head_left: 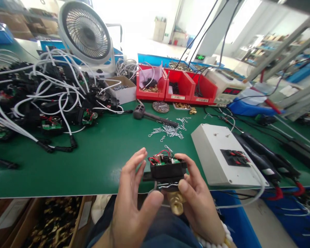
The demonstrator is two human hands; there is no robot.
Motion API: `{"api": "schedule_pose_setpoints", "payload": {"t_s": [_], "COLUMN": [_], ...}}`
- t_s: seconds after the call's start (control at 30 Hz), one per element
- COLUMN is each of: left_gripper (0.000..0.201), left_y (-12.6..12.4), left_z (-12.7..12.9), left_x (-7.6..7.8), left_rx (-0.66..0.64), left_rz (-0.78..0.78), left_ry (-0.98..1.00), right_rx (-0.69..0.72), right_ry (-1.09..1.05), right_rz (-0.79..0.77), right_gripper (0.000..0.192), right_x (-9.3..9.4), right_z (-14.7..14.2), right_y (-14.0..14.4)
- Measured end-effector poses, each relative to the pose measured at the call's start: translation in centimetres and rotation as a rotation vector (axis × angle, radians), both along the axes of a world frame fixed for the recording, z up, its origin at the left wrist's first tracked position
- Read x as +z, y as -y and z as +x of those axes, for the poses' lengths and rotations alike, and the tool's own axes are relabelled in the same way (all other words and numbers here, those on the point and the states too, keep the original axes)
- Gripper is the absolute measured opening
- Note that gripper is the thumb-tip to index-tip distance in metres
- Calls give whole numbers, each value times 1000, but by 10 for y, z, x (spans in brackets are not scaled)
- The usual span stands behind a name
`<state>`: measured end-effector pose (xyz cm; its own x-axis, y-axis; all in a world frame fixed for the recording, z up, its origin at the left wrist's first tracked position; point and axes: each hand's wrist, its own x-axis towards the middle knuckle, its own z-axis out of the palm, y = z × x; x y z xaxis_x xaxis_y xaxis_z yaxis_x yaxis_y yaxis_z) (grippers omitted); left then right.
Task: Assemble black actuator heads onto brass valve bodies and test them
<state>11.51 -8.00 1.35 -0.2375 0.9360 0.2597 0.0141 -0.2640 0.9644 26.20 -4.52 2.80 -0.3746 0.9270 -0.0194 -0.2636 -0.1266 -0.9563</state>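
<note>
Both hands meet over the near edge of the green bench (98, 162), holding one small assembly between them. The right hand (198, 199) is closed around it from beneath and behind, thumb laid across the join. The left hand (134, 203) steadies the other side with its thumb tip pressed low against the unit, while its fingers stand spread and loose.

The black housing (167, 169) sits on top of the brass fitting (176, 202), which pokes out below the grip. The housing is open at the top: a small green circuit board with red and black wires (161, 158) shows bare, with no cover over it. A thin metal clip appears to run along the seam just under the housing, though the view there is too blurred to be sure it is seated.

Just beyond the fingertips lies a scatter of wire clips (170, 131), and further out a mallet (150, 115). To the right of the grip stands a white box (217, 151) with a black socket. Far to the left, a heap of similar units with white cables (41, 100) covers the bench.

The red bins (178, 89) carry front labels, and a meter behind them shows red digits; none of it is legible.
</note>
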Motion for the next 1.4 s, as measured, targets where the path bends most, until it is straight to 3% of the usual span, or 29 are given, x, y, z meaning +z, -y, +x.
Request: {"api": "schedule_pose_setpoints", "payload": {"t_s": [0.1, 0.17, 0.23, 0.27, 0.33, 0.4, 0.5, 0.9, 1.03, 1.13, 1.4], "left_gripper": [50, 50, 51, 52, 56, 59, 61, 65, 55, 54, 57], "left_y": [-10, -15, -17, -17, -16, -17, -17, -9, -5, -3, 2], "left_z": [-4, -5, -4, -3, -1, -1, -1, 0, 0, 3, 10], "left_x": [-3, -4, -4, -4, -3, -2, -2, 1, 7, 10, 13], "left_rx": [-322, -346, -278, -263, -270, -290, -284, -293, -239, -205, -281], "left_rz": [-304, -429, -472, -484, -507, -535, -552, -513, -447, -411, -366], "left_ry": [308, 440, 515, 540, 589, 632, 645, 615, 510, 452, 495], "right_rx": [88, 51, -300, -447, -462, -334, -197, -428, -428, -424, -425], "right_ry": [347, 693, 1016, 1179, 1278, 1315, 1315, 1166, 1132, 1140, 1156], "right_rz": [209, 423, 572, 552, 459, 345, 243, 257, 281, 281, 273], "right_gripper": [51, 43, 34, 32, 31, 20, 20, 43, 62, 65, 68], "right_x": [9, 26, 46, 55, 67, 69, 62, 34, 32, 33, 36], "right_z": [17, 40, 69, 83, 106, 120, 127, 137, 141, 141, 140], "right_y": [-16, -42, -77, -96, -133, -159, -176, -177, -180, -179, -178]}}
